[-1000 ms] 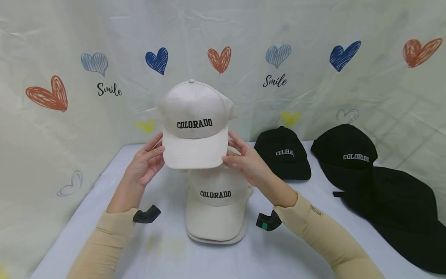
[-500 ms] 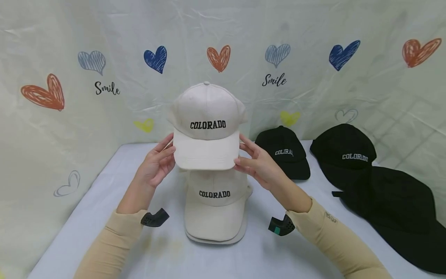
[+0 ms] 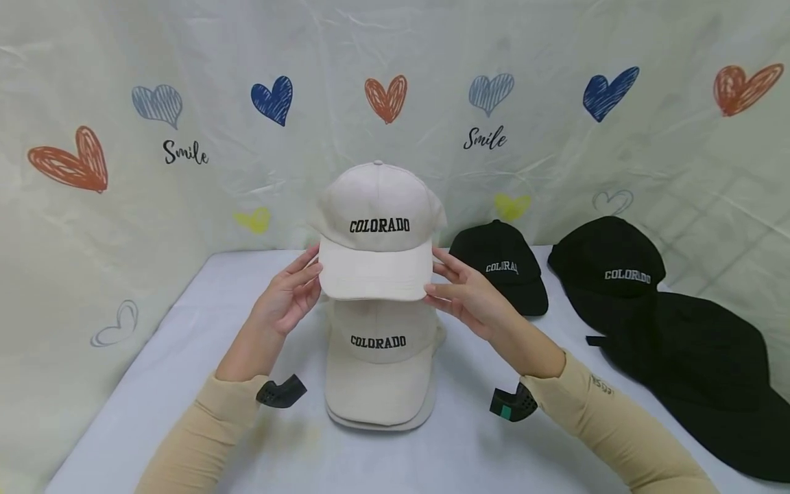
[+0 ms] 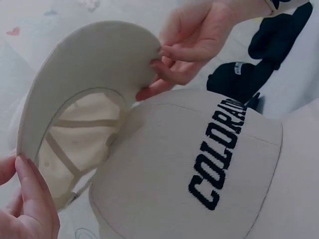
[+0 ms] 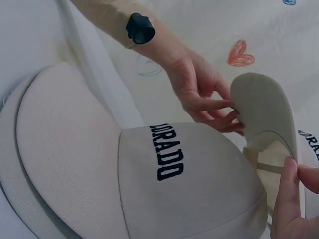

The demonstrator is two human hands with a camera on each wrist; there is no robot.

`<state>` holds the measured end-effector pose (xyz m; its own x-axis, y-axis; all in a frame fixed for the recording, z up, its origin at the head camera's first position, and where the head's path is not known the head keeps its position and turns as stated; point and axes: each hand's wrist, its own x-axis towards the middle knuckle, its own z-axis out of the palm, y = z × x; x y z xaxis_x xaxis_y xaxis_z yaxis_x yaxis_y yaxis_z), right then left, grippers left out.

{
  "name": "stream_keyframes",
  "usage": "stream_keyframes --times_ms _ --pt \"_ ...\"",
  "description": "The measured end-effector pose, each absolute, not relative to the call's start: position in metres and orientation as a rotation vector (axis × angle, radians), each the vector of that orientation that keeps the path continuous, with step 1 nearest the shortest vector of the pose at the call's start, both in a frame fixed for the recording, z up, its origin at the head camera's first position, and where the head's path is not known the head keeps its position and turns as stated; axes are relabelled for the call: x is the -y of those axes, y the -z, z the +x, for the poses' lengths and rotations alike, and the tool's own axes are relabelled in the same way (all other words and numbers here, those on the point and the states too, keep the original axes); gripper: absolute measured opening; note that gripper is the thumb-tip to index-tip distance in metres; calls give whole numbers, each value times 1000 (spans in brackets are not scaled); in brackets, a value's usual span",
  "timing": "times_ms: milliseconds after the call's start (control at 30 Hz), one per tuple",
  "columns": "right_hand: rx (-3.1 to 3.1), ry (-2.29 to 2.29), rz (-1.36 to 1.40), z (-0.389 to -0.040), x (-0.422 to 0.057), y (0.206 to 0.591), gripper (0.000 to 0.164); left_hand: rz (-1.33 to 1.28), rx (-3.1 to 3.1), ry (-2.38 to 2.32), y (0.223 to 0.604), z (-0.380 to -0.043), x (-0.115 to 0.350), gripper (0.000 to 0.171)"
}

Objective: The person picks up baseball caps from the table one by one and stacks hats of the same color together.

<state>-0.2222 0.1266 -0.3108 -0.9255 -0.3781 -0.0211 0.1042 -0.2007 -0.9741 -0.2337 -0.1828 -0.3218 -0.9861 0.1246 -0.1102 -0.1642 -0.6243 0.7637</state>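
Observation:
Both hands hold a white baseball cap (image 3: 376, 274) with COLORADO lettering up at the middle of the head view. The left hand (image 3: 290, 295) pinches the left edge of its brim, and the right hand (image 3: 472, 298) pinches the right edge. Below and in front sits a stack of cream caps (image 3: 379, 384), brims toward me, at least two brims showing. In the left wrist view the raised cap's underside and hollow inside (image 4: 84, 124) face the camera, over the stack's crown (image 4: 149, 164). Whether the raised cap touches the stack's top cannot be told.
Several black caps lie on the right: a smaller one (image 3: 500, 271) at the back, another (image 3: 607, 264) beside it, and a dark overlapping one (image 3: 716, 363) nearer me. The white-covered table (image 3: 185, 384) ends at a curtain (image 3: 333, 41) printed with hearts.
Both hands have carried the white cap to the right and, lately, slightly down, so it is now centred over the stack. The stack and black caps stay in place.

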Motion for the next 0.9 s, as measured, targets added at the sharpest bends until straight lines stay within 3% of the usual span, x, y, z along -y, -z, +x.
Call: stream_keyframes --times_ms 167,333,600,767,900 --pt "-1691 2218 -244 -220 -130 315 75 -145 -1280 -2654 323 -235 179 29" --pt "-1619 2248 -199 -221 -131 318 73 -187 -1333 -2611 325 -238 176 43" --pt "-1404 2321 -102 -219 -134 324 70 -243 -1346 -2556 332 -239 173 25" --pt "-1325 2354 -55 -216 -134 327 69 -290 -1378 -2558 332 -238 169 34" --pt "-1248 2370 -14 -216 -134 329 69 -316 -1360 -2577 333 -237 168 32"
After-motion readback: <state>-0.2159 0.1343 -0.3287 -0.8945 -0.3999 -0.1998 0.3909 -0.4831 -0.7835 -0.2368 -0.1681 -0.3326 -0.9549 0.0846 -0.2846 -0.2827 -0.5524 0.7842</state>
